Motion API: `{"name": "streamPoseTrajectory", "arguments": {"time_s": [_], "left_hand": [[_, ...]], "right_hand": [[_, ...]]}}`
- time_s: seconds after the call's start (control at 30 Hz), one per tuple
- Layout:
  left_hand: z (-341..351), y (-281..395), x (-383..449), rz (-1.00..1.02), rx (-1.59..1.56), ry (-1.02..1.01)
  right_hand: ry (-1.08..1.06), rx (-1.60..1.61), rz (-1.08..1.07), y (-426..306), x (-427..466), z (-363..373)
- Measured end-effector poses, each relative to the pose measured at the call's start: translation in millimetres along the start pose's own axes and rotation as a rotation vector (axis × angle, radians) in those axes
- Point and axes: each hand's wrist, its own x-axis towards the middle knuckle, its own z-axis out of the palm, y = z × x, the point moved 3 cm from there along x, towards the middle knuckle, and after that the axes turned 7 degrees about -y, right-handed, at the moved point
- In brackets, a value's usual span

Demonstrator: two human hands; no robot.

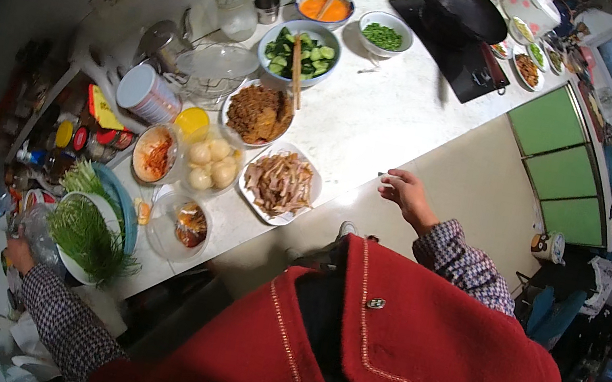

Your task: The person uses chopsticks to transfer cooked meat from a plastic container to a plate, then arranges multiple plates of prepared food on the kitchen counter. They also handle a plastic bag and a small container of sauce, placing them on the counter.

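My left hand reaches to the far left end of the counter, beside a clear plastic bag. Its fingers are blurred, so any hold is unclear. Right by that wrist, a white bowl holds long green chives. My right hand hovers off the counter's front edge with fingers half curled. A small dark tip shows at its fingertips; whether it is gripped cannot be made out. Nearest on the counter are a white dish of sliced meat and a bowl of peeled boiled eggs.
A black wok sits on an induction cooker. Chopsticks lie across a bowl of cucumber. Beaten egg, chopped greens and brown minced food fill other bowls. Jars crowd the left. Green cabinets stand right.
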Motion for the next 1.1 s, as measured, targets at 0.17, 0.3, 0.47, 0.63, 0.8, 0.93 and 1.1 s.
{"name": "streamPoseTrajectory", "arguments": {"time_s": [0.17,0.3,0.47,0.63,0.8,0.93,1.1], "left_hand": [[-81,57,-22,0.075,-0.111,0.116],[-151,138,-110,0.306,-0.386,0.249],[-205,262,-295,0.506,-0.621,0.079],[-203,343,-445,0.476,-0.744,-0.277],[-183,362,-524,0.225,-0.981,-0.522],[-168,367,-549,0.312,-1.029,-0.579],[-145,391,-571,0.277,-1.398,-0.708]], "right_hand": [[-0.085,0.071,-0.130,-63,75,-5],[-0.008,-0.002,-0.326,-137,176,-7],[0.030,-0.198,-0.307,-180,295,-16],[0.136,-0.198,-0.275,-174,339,-21],[0.102,-0.743,-0.331,-155,280,-21],[-0.028,-0.422,-0.187,-106,218,-6],[-0.099,-0.522,-0.268,-67,164,16]]}}
